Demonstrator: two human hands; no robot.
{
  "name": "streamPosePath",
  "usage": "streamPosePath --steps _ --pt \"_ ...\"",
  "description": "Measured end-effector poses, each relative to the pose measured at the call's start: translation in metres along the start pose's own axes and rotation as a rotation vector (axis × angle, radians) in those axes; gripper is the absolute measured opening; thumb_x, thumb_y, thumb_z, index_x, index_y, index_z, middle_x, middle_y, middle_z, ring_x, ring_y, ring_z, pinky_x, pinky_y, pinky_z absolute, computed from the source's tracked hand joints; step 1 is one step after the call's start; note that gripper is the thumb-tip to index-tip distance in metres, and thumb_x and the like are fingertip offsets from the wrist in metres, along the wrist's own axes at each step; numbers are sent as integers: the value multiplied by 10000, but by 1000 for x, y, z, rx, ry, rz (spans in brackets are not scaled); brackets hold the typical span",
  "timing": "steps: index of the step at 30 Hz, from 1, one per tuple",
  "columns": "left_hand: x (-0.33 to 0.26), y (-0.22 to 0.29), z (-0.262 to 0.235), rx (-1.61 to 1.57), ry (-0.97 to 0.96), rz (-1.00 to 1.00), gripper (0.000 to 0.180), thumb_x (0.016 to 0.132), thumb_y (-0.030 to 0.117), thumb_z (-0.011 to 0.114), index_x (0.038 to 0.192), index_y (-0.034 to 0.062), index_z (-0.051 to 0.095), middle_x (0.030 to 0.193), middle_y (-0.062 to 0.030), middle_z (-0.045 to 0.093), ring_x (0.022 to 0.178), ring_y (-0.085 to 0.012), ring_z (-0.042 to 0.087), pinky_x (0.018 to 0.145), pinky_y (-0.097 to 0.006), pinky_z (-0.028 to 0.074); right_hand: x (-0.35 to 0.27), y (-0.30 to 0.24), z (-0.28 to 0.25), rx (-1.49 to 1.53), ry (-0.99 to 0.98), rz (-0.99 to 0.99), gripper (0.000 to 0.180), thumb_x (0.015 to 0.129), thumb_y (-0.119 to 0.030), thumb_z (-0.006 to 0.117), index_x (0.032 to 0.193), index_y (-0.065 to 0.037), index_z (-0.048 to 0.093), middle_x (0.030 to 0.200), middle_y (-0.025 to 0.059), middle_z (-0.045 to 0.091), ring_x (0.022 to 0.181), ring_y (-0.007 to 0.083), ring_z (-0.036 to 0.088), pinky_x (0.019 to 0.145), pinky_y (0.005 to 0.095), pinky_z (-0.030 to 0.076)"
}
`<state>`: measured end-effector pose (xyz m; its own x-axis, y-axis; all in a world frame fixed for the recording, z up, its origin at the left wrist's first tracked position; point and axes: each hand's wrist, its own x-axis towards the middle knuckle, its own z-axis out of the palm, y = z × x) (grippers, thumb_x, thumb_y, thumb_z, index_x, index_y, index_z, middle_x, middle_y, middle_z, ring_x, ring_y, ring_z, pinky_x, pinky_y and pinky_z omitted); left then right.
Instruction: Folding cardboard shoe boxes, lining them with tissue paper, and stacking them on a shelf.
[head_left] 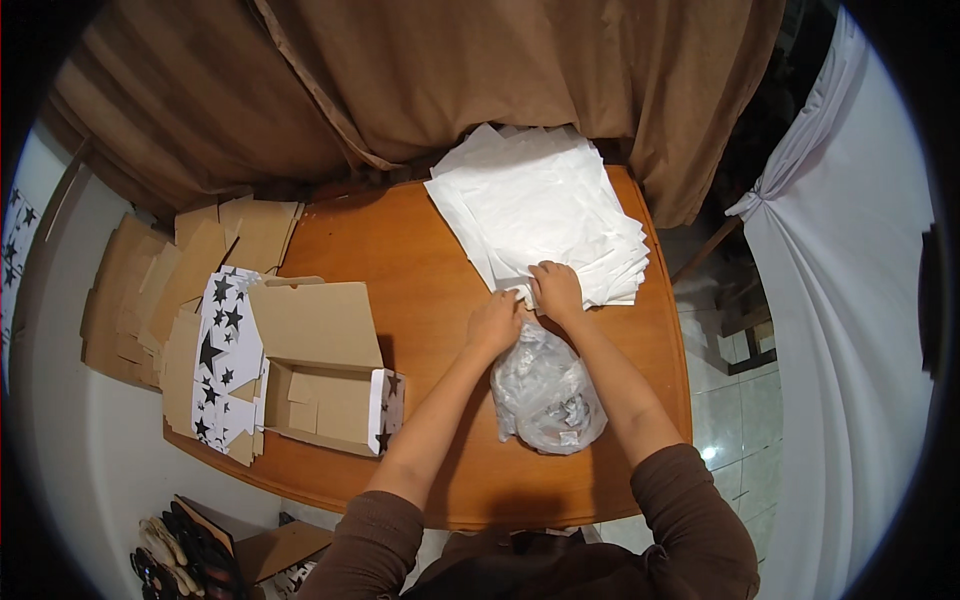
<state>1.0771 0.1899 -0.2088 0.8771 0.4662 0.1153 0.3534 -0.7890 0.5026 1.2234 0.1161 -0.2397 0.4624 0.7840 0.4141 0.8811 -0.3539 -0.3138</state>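
A clear plastic bag (545, 395), crumpled and bulging with contents I cannot make out, lies on the table between my forearms. Its gathered neck runs up between my hands. My left hand (496, 322) has its fingers closed on the neck from the left. From the right, my right hand (557, 290) curls its fingers over the same spot, close to the left fingertips. Just beyond, a fanned stack of white paper sheets (535, 195) spreads over the far right of the table, its near edge by my hands.
An open cardboard box (320, 395) with its lid raised stands on the wooden table (400, 240) at left. Next to it lie star-printed card (222, 350) and flattened cardboard pieces (150, 280). Brown curtains (400, 80) hang behind; a white cloth (830, 250) hangs to the right.
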Motion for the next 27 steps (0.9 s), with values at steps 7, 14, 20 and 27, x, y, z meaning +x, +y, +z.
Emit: streamPosePath --steps 7,14,20,27 --pt "11 -5 -38 -52 192 -63 514 782 103 596 1257 6 422 1256 -216 443 1112 -397 480 933 -420 416 19 9 -61 313 -14 -113 129 793 -103 601 902 -57 652 835 106 633 794 300 599 705 390 475" --pt "36 -17 -121 153 121 132 447 737 211 695 1134 49 569 1154 -169 565 1067 -353 534 917 -390 419 47 -25 -167 757 -82 -84 169 834 -82 566 971 -13 635 909 102 668 809 202 638 731 286 488" --pt "24 -6 -179 -256 -75 -47 288 759 214 690 945 -2 650 842 -144 663 794 -213 625 729 -326 473 59 22 -197 1076 187 147 193 889 -145 583 989 14 628 837 -23 610 762 42 517 682 184 403" --pt "-17 -37 -216 -461 -71 -116 184 781 167 685 885 21 642 801 -72 632 776 -118 575 740 -257 450 51 20 -194 1154 228 269 246 896 -229 595 954 9 614 710 -97 435 645 16 346 577 176 291"
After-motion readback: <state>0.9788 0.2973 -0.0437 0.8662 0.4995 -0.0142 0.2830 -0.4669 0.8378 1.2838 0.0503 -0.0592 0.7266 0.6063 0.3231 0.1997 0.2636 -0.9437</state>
